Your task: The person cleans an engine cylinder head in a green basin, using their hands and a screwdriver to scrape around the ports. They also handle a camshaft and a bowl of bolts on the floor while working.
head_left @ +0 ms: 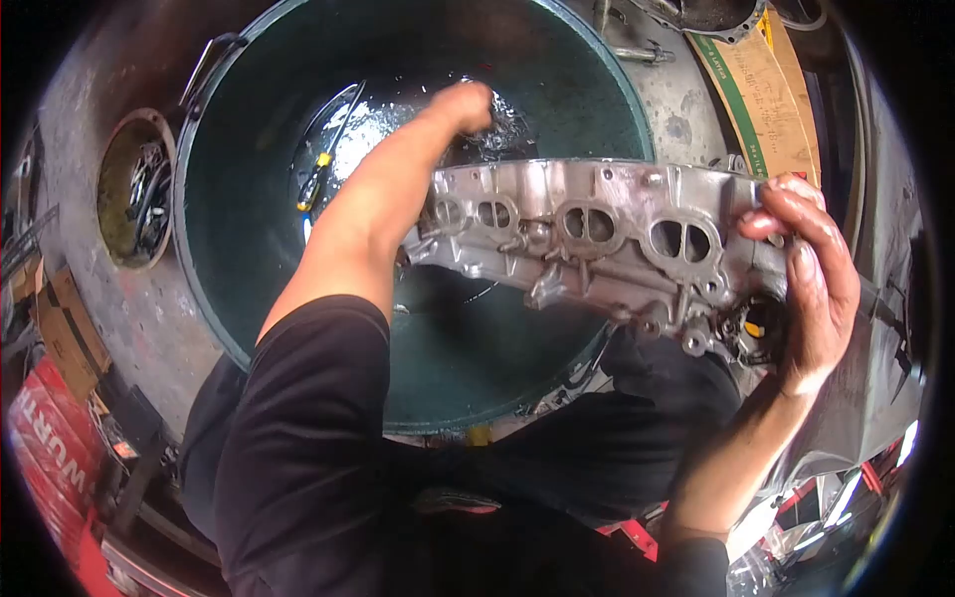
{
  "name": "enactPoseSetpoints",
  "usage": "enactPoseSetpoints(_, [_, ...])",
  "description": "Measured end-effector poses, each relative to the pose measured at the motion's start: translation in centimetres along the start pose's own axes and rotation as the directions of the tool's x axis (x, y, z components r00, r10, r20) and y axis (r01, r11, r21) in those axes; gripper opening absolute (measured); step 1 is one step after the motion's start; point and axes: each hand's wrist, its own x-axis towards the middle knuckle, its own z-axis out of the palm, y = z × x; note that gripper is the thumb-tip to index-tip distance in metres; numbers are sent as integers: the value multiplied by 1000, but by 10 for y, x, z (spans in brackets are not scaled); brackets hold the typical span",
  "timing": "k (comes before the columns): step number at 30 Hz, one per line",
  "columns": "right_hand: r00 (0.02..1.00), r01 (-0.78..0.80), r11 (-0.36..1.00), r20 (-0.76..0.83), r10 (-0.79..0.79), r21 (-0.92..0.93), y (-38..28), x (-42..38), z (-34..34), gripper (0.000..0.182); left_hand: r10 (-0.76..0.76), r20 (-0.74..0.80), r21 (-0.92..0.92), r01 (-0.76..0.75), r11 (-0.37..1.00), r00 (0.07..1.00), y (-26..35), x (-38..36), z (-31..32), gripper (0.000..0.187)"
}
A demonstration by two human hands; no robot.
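Observation:
A grey metal engine cylinder head with several oval ports lies tilted across the right side of a large dark green tub. My right hand grips its right end, fingers over the top edge and thumb on the near face. Reaching over the tub, my left hand is curled, close to the wet, shiny liquid at the bottom. It is slightly blurred, and whatever its fingers hold is hidden. A screwdriver with a yellow and black handle rests inside the tub, left of my left forearm.
Left of the tub stands a round container with metal parts in it. A flattened cardboard box lies at the upper right, near another metal casting. A red bag with white lettering is at the lower left.

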Motion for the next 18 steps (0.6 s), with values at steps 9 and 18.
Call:
enactPoseSetpoints(9, [963,-256,944,-26,267,211,-17,7,7,38,-444,-543,-760,-192,621,713,70,-189,-76,22])
enactPoseSetpoints(18, [963,-230,895,-40,265,382,-10,11,12,41,-204,-848,-409,-359,839,490,187,-277,-61,16])
